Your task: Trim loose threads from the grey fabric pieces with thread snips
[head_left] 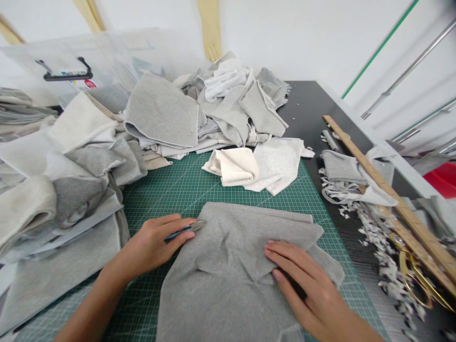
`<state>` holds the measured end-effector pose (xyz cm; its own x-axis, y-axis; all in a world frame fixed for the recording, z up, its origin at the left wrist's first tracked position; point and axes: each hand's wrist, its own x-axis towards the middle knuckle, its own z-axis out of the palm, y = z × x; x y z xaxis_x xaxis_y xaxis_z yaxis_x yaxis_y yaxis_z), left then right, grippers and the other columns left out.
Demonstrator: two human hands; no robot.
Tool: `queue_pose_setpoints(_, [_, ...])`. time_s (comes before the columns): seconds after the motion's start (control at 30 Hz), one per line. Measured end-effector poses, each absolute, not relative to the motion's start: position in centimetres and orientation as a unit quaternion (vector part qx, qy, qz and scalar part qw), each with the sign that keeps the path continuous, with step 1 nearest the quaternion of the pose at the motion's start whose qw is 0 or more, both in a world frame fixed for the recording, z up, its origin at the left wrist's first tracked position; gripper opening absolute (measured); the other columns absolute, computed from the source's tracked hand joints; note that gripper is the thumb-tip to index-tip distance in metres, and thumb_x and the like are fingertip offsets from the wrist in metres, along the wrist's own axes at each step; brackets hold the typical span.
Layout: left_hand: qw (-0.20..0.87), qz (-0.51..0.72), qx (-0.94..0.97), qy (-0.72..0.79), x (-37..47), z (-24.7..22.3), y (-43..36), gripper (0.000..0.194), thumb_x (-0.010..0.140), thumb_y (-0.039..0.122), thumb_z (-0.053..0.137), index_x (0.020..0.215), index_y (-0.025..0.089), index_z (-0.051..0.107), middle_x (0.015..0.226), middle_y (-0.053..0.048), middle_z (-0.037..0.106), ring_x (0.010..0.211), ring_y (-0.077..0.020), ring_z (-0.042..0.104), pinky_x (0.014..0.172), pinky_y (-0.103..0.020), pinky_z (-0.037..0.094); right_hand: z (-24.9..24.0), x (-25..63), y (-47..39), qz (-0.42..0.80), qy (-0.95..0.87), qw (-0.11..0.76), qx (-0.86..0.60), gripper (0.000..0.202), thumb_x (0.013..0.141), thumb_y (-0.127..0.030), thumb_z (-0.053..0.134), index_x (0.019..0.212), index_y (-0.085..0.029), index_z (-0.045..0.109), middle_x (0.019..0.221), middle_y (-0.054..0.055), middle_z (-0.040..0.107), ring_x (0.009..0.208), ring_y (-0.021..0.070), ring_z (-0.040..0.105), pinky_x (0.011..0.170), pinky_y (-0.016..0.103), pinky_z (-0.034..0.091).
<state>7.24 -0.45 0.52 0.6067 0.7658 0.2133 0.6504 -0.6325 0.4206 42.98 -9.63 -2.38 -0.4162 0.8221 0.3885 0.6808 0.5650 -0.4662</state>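
A grey knit fabric piece [228, 280] lies in front of me on the green cutting mat [167, 180], with wrinkles across its middle and loose layered edges at the right. My left hand [160, 240] is closed round a pair of thread snips [183, 230] with a blue handle. The metal blades point right, at the fabric's upper left edge. On the right part of the fabric, my right hand [302, 280] rests with its fingers stretched out and the thumb apart. A dark patch shows between thumb and fingers; I cannot tell whether it is shadow.
Heaped grey and white fabric pieces [164, 111] lie at the back, with another pile [85, 199] at left. A folded cream cloth [238, 166] sits beyond my work. Wooden rulers [384, 185], gold-handled scissors [409, 275] and scraps [377, 247] line the right. A clear bin [107, 57] stands behind.
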Motion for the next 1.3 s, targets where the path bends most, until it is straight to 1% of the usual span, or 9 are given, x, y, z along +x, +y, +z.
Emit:
queue_pose_setpoints(0.27, [0.147, 0.175, 0.887, 0.401, 7.38, 0.57, -0.59, 0.029, 0.097, 0.024, 0.06, 0.125, 0.026, 0.061, 0.096, 0.002, 0.068, 0.079, -0.0091, 0.064, 0.071, -0.02, 0.05, -2.29, 42.95, -9.66, 0.118, -0.834, 0.292, -0.453, 0.041, 0.094, -0.015, 0.057, 0.134, -0.017, 0.058, 0.133, 0.01, 0.063, 0.125, 0.0227, 0.059, 0.105, 0.041, 0.055])
queue_pose_setpoints(0.47, [0.141, 0.173, 0.888, 0.402, 7.47, 0.5, -0.56, 0.028, 0.097, 0.026, 0.06, 0.125, 0.026, 0.061, 0.095, 0.003, 0.067, 0.078, -0.0083, 0.064, 0.071, -0.019, 0.049, -2.53, 43.1, -9.66, 0.122, -0.835, 0.286, -0.454, 0.043, 0.094, -0.015, 0.057, 0.137, -0.018, 0.056, 0.135, 0.01, 0.061, 0.128, 0.0225, 0.057, 0.107, 0.042, 0.054])
queue_pose_setpoints(0.83, [0.115, 0.17, 0.894, 0.399, 7.78, 0.88, -0.81, 0.026, 0.098, 0.027, 0.058, 0.124, 0.025, 0.062, 0.093, 0.002, 0.068, 0.074, -0.0087, 0.064, 0.067, -0.021, 0.048, -2.4, 43.07, -9.82, 0.127, -0.834, 0.288, -0.453, 0.043, 0.093, -0.014, 0.057, 0.136, -0.018, 0.057, 0.135, 0.01, 0.062, 0.127, 0.0232, 0.058, 0.106, 0.043, 0.055])
queue_pose_setpoints(1.3, [0.11, 0.171, 0.894, 0.399, 7.69, 0.71, -0.72, 0.026, 0.098, 0.027, 0.058, 0.124, 0.025, 0.062, 0.094, 0.002, 0.069, 0.076, -0.009, 0.065, 0.068, -0.02, 0.05, -2.3, 42.99, -9.67, 0.124, -0.834, 0.289, -0.454, 0.043, 0.093, -0.015, 0.057, 0.136, -0.019, 0.056, 0.134, 0.01, 0.062, 0.126, 0.0237, 0.058, 0.105, 0.044, 0.055])
